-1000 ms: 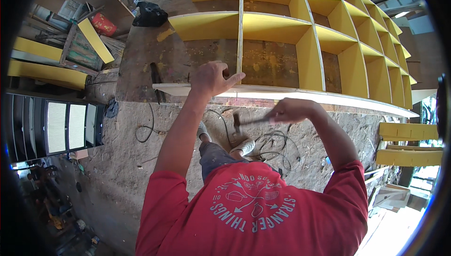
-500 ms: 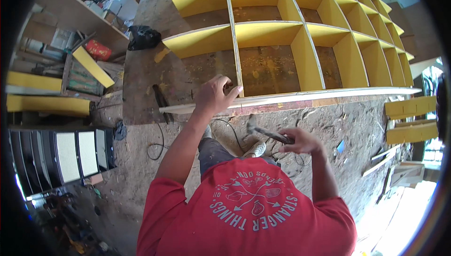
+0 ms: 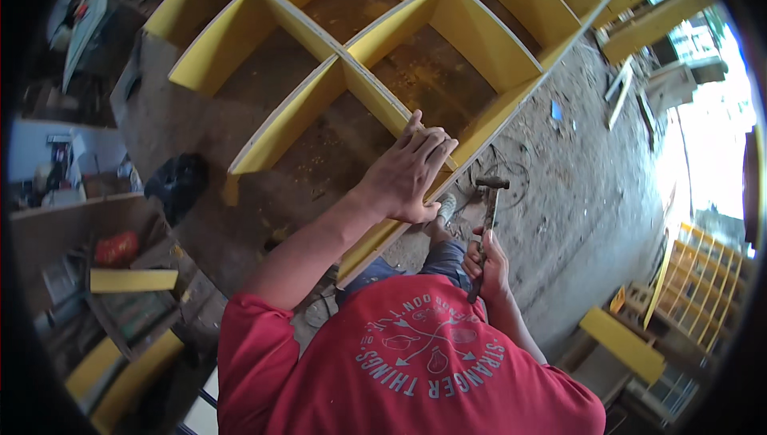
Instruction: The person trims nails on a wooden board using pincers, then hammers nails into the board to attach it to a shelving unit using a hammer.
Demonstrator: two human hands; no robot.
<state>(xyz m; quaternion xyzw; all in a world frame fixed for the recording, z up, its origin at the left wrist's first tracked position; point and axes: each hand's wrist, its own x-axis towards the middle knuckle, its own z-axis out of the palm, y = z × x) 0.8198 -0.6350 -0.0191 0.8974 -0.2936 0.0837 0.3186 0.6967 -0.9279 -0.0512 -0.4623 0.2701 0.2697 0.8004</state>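
A large yellow grid of crossed boards [image 3: 479, 31], with pale bare edges, lies on a brown, paint-stained worktable. At its near side my left hand [image 3: 406, 170] grips the long yellow edge board [image 3: 369, 250] where a divider meets it. The thumb lies over the outer edge and the fingers reach over the divider side; part of the joint is hidden under the hand. Low on the right, my right hand [image 3: 489, 263] is closed round the handle of a hammer [image 3: 490, 203]. Its metal head points up and away, apart from the boards.
On the table's left lies a black plastic bag [image 3: 177, 183]. Further left are a red container [image 3: 117, 250] and loose yellow boards [image 3: 133, 280]. Cables [image 3: 511, 167] coil on the dirt floor. Scrap wood [image 3: 620, 91] and a yellow lattice frame [image 3: 695, 283] stand at the right.
The view has swung round, so the grid now slants across it. My left hand has shifted onto the edge board. The hammer has turned from pointing left to head up.
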